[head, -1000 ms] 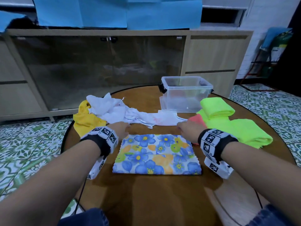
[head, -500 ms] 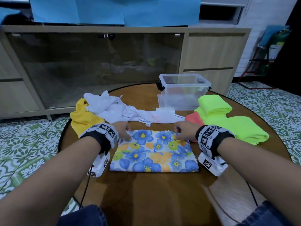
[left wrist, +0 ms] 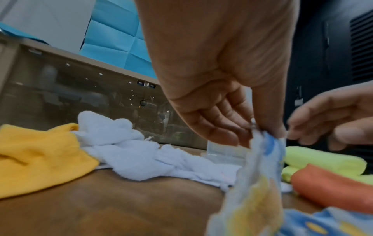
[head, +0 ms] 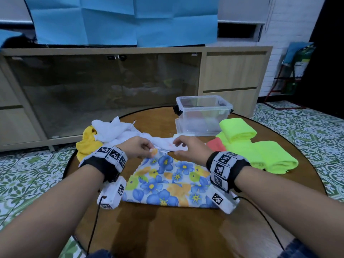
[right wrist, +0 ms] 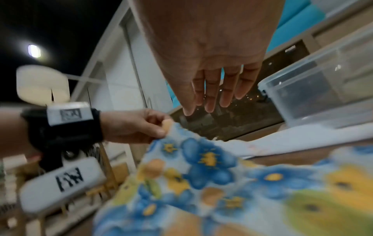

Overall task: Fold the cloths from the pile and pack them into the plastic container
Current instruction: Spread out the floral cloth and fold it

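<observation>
Pinching the far left corner of the floral cloth (head: 167, 181) between thumb and fingers, the left hand (head: 138, 148) lifts that corner off the table (head: 167, 229); its grip is clamped on the cloth. Just right of that corner, the right hand (head: 188, 148) hovers with fingers (right wrist: 210, 95) straight and slightly apart, holding nothing. Beyond the floral cloth lies the white cloth (head: 119, 131) with the yellow cloth (head: 86, 142) at its left. The plastic container (head: 202, 113) stands beyond the floral cloth's right end, with folded neon green cloths (head: 260, 151) nearby.
</observation>
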A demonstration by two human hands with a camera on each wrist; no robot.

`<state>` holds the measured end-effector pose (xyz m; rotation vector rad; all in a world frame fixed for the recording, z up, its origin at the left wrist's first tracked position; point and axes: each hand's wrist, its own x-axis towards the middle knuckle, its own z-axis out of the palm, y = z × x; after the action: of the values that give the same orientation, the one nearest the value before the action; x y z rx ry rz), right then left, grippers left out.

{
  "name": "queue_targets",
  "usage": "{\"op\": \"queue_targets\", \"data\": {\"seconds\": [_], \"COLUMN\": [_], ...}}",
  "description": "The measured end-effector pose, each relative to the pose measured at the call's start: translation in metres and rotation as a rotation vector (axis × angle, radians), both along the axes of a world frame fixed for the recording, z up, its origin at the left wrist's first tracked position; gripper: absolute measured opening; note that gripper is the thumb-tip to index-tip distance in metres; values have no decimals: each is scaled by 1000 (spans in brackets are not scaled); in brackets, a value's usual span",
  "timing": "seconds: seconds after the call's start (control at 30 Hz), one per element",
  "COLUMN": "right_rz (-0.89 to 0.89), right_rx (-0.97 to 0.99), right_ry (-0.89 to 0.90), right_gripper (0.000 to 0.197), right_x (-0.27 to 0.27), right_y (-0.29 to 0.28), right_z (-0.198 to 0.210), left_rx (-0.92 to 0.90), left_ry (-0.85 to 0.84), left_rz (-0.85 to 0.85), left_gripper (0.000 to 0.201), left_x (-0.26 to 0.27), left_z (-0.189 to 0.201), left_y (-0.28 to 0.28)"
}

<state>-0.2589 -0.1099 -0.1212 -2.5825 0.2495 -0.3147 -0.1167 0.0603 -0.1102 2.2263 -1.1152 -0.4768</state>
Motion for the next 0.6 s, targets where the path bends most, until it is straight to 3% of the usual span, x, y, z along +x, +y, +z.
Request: {"op": "queue_targets", "data": {"seconds": [0.1,0.2,0.27,0.6], "right_rz": [55,19,-26,-6], "right_rx": [196,337,396,450], "right_ry": [-55,-115,-139,-184], "right_gripper": [25,6,22,26], "right_x": [13,18,17,17], "right_y": [23,29,25,29], "right_z": [-2,-5,-7,-7], "left_rx": [-58,-111,-117,-141], "left_ry": [139,391,479,457], "left_rz": [-36,-15,18,27], "left_gripper": [17,9,6,14], "left_x": [-11,-12,-9,-14], "left_z": [7,9,8,12], "left_y": [-9,-6,-1,1]}}
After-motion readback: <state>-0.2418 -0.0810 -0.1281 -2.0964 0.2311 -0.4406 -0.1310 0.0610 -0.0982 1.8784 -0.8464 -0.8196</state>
